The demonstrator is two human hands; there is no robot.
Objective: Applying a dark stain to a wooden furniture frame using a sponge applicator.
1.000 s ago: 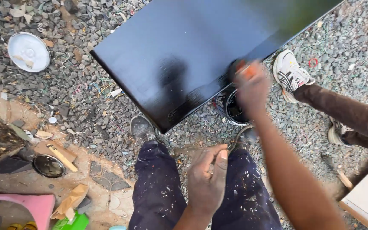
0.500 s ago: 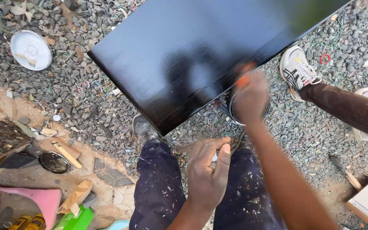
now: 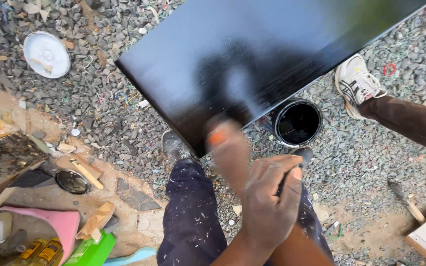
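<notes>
While looking straight down past dark, paint-flecked trousers (image 3: 193,216) onto grey gravel (image 3: 124,113): left hand (image 3: 272,202) nearest the camera, fingers curled tight around a thin dark tool (image 3: 304,156), its tip poking out toward an open can of black paint (image 3: 297,123). Just beyond, right hand (image 3: 230,148), blurred, at the near edge of a large black board (image 3: 252,54), with something orange (image 3: 218,137) at its fingertips; cannot tell whether those fingers are spread or closed. Board filling the upper middle of view, glossy, evenly black, with faint brush streaks and a pale reflection. Judged stiff and fairly heavy, probably wet and slick on top, so best gripped by the edges or from underneath, never the face. Off to the right, another person's white shoe (image 3: 358,83) and brown trouser leg (image 3: 410,123); at upper left, a white lid (image 3: 47,54).
</notes>
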